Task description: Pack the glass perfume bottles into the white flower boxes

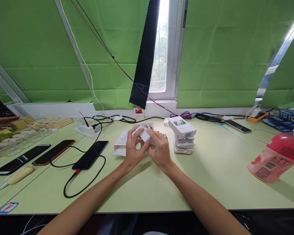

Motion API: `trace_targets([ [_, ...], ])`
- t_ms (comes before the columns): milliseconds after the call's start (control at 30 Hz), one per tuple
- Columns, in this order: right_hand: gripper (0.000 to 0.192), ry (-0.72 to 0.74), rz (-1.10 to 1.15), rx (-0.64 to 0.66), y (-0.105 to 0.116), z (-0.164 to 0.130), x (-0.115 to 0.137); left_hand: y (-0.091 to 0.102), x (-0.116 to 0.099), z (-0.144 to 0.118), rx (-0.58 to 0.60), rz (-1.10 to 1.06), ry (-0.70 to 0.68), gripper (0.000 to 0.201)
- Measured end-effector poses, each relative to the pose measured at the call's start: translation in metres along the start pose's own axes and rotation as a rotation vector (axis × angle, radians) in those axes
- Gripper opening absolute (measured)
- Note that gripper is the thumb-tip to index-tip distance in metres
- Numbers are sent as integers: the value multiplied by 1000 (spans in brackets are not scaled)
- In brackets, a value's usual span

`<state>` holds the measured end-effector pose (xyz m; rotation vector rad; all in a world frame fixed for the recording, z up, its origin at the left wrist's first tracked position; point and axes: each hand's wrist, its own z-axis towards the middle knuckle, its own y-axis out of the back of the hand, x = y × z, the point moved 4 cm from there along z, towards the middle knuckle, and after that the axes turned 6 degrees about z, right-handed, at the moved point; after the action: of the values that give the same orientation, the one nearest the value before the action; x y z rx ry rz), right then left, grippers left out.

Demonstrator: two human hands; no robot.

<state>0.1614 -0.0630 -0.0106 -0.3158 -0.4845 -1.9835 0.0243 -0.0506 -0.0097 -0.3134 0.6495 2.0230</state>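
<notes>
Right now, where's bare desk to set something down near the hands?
Bare patches: the table between the forearms and the near edge; the wide stretch between the stack of white boxes and the pink bottle. Crowded: left side with three phones and black cable; back edge with power strip and cords.

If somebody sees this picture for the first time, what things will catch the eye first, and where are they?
First, the two hands at the centre of the pale green table: the left hand and right hand hold a small white box together. Just right of them is a stack of white boxes. A pink bottle lies at far right, and three dark phones lie at left, the nearest one on a black cable.
</notes>
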Motion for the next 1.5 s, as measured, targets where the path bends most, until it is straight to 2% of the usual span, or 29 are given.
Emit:
trace_targets([
  [1500, 53, 17, -72, 53, -4, -1, -1, 1, 0, 2, 24, 69, 22, 41],
])
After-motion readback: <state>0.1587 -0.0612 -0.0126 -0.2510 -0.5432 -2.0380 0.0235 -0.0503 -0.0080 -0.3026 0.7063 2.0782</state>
